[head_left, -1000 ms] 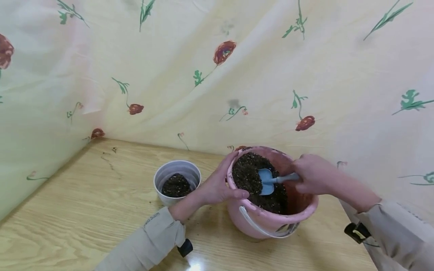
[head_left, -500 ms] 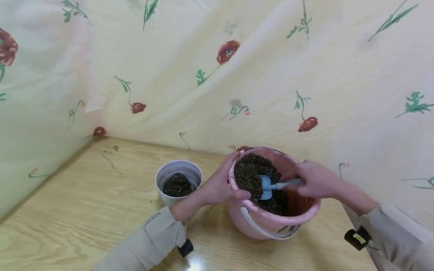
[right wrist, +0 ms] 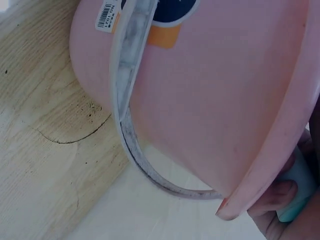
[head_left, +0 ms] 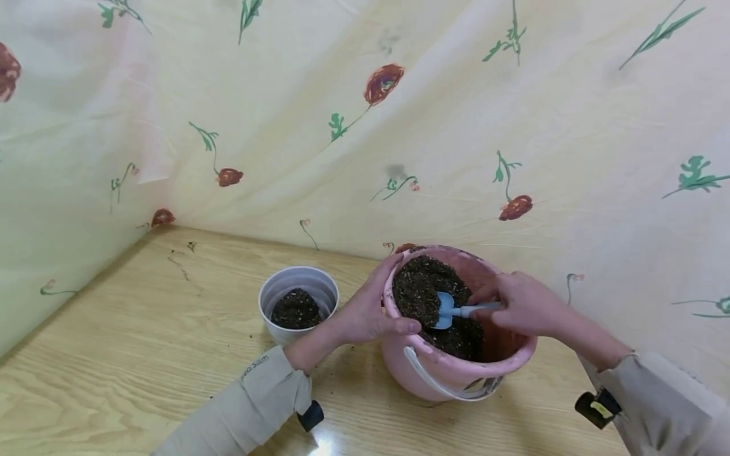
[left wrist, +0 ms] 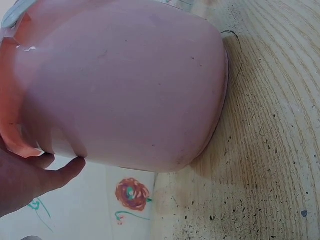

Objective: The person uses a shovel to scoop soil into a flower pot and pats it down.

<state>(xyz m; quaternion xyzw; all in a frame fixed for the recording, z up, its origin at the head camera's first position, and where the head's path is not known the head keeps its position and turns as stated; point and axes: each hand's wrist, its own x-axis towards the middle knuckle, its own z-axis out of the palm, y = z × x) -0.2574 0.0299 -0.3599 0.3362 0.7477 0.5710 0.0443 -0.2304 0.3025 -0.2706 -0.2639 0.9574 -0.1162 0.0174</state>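
Observation:
A pink bucket (head_left: 402,373), partly filled with dark potting soil (head_left: 419,291), stands tilted on the wooden table. My left hand (head_left: 365,316) grips its left rim, thumb on the near edge; in the left wrist view, fingertips (left wrist: 75,167) rest on the outer wall. My right hand (head_left: 530,305) reaches over the right rim and holds the handle of a small blue trowel (head_left: 445,310). The blade's front edge is in the soil. In the right wrist view the bucket's wall hides most of that hand, and fingers show round the handle (right wrist: 297,187).
Left of the bucket, behind my left forearm, stands a white plastic pot (head_left: 279,334) with a mound of soil (head_left: 295,309) inside. The bucket's white carrying handle (head_left: 433,383) hangs down in front. Soil crumbs dot the table (head_left: 142,329). A flowered cloth (head_left: 285,126) rises behind.
The trowel's blade has dipped into the soil and shifted slightly. My right hand has moved a little down and forward along the trowel's handle. My left hand keeps its place on the rim.

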